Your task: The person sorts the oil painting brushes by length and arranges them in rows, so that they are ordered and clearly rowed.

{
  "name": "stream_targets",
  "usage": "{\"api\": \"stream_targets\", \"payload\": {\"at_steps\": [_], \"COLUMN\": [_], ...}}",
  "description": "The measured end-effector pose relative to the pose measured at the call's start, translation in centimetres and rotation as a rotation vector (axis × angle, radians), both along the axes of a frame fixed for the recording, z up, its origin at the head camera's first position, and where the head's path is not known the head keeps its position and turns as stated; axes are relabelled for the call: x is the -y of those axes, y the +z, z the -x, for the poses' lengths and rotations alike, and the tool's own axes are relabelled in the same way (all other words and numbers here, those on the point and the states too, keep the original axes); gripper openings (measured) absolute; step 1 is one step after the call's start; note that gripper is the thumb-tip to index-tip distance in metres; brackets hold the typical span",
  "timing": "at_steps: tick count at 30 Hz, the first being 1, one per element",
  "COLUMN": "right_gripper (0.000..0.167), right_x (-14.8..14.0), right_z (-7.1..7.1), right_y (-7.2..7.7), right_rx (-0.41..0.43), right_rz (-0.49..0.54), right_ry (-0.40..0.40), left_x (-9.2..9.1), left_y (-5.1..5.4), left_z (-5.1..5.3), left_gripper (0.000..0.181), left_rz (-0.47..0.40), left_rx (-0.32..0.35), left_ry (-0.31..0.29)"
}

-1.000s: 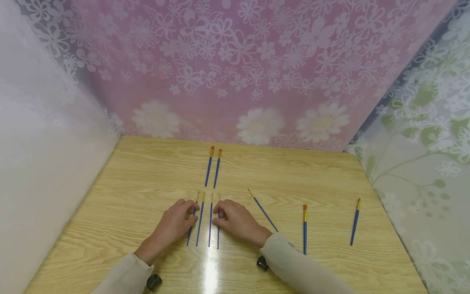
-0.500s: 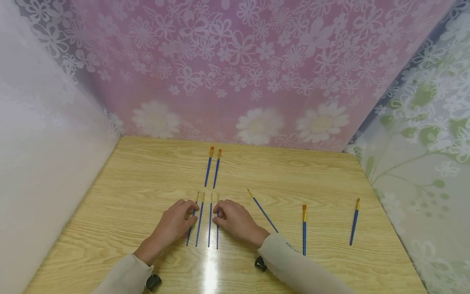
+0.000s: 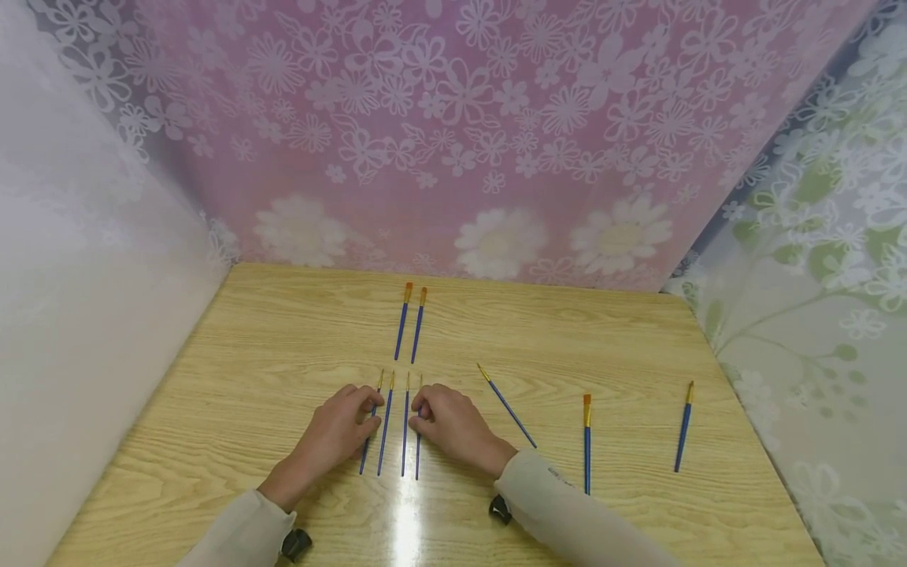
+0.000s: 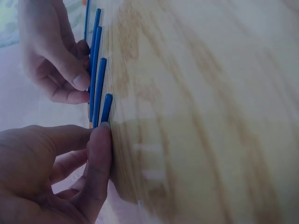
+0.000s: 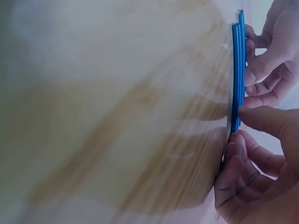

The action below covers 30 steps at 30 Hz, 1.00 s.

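Several thin blue paintbrushes lie side by side in a row on the table, gold ferrules pointing away. My left hand point(image 3: 338, 423) pinches the leftmost paintbrush point(image 3: 364, 457) between thumb and fingers; its handle end point(image 4: 107, 103) sticks out past the thumb in the left wrist view. At the row's other end, my right hand point(image 3: 457, 425) holds the rightmost paintbrush point(image 3: 418, 461) between thumb and curled fingers. Between the hands lie two more, a left middle paintbrush point(image 3: 386, 433) and a right middle paintbrush point(image 3: 406, 433). The fingers hide parts of the outer handles.
Beyond the row lie two flat orange-tipped paintbrushes point(image 3: 401, 327). To the right are a slanted thin paintbrush point(image 3: 507, 405), a flat paintbrush point(image 3: 587, 449) and a round-tipped paintbrush point(image 3: 684, 429). A pink floral curtain point(image 3: 496, 157) closes off the table's point(image 3: 234, 378) back.
The rightmost paintbrush's lower end has shifted slightly left, toward the brush beside it, with my right forearm moving a little left too. My left hand has stayed in place.
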State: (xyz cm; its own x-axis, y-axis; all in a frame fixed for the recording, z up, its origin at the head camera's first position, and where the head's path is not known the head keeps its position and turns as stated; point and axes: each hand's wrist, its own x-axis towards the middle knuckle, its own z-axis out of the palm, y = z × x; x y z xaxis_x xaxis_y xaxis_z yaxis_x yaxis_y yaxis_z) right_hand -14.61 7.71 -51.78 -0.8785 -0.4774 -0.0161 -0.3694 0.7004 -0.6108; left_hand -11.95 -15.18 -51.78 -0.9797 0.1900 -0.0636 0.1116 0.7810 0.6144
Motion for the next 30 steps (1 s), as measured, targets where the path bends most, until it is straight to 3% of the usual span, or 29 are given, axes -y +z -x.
{"api": "stream_targets", "payload": {"at_steps": [10,21,30], "right_gripper": [0.018,0.02,0.031], "right_x": [-2.1,-6.6,-10.3], "right_z": [0.3,1.7,2.2], "right_y": [0.6,1.5,1.6], "right_rx": [-0.003,-0.027,-0.037], "right_rz": [0.042,0.057,0.049], "right_ry": [0.002,-0.115,-0.157], "left_x": [-0.1,0.0,-0.1], "left_y": [0.1,0.0,0.0], "left_z": [-0.1,-0.2,-0.2], "left_gripper": [0.022,0.022,0.021], "left_rz": [0.008,0.009,0.004], "left_rx": [0.005,-0.001,-0.014], "left_ry": [0.004,-0.002,-0.002]}}
